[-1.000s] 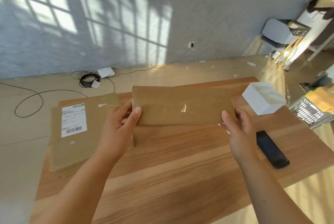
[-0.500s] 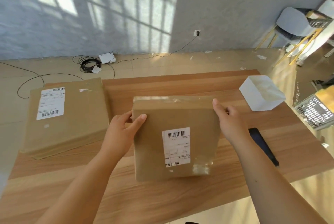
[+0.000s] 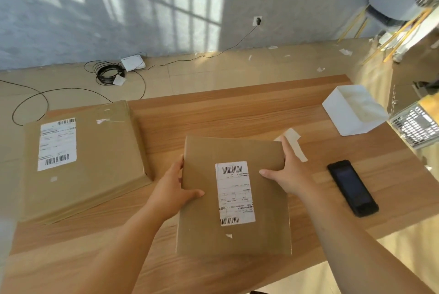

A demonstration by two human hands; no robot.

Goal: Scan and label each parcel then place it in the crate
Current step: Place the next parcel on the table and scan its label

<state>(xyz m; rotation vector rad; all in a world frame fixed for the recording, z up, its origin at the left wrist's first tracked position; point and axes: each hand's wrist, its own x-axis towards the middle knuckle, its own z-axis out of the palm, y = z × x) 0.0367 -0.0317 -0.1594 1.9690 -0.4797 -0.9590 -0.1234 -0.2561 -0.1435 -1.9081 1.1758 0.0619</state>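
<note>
A brown cardboard parcel with a white barcode label on top lies flat on the wooden table in front of me. My left hand grips its left edge, thumb laid on the top face. My right hand holds the right edge near the far corner, thumb on top. A larger labelled parcel lies at the table's left end. The black handheld scanner lies on the table to the right of my right hand. A grey mesh crate stands off the table's right edge.
A white open box stands at the far right of the table. Strips of paper tape lie just beyond the parcel's far right corner. Cables and a white device lie on the floor; a chair stands at back right.
The parcel was held up on edge, then tipped label-up and lowered towards me onto the table. Both hands stayed on its sides, and my view tilted downward.
</note>
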